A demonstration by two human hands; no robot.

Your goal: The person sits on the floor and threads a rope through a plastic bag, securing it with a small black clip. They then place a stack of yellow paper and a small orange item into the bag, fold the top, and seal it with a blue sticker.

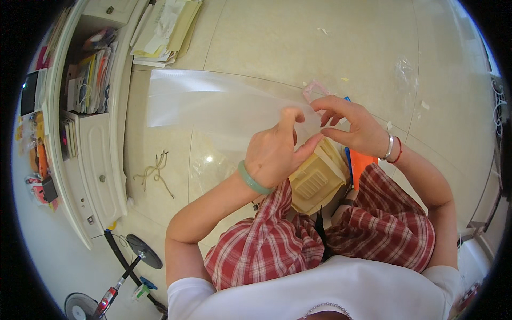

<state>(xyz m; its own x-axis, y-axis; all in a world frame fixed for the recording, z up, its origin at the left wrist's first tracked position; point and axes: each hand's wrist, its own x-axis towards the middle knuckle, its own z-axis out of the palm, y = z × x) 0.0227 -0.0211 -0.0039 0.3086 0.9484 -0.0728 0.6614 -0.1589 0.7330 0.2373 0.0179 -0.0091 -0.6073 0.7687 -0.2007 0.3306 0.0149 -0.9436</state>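
Observation:
Over my lap, both hands meet at the right end of a long, clear plastic sheet (pixel 186 98), which stretches off to the left above the floor. My left hand (pixel 272 152), with a green bangle at the wrist, has its index finger curled and its thumb reaching toward the other hand. Opposite it, my right hand (pixel 356 125) bends its fingers and thumb at the film's edge. The two thumb tips lie close together. Below them, between my knees, is a tan, box-like thing with a slatted panel (pixel 312 184). An orange flat item (pixel 364 166) is beside it.
On the left stands a white cabinet (pixel 98 170) with books and papers on its shelves. A stack of papers (pixel 165 32) lies at the far left. A tan cord (pixel 154 173), a pink strip (pixel 316 89) and plastic scraps (pixel 405 72) are on the tiled floor.

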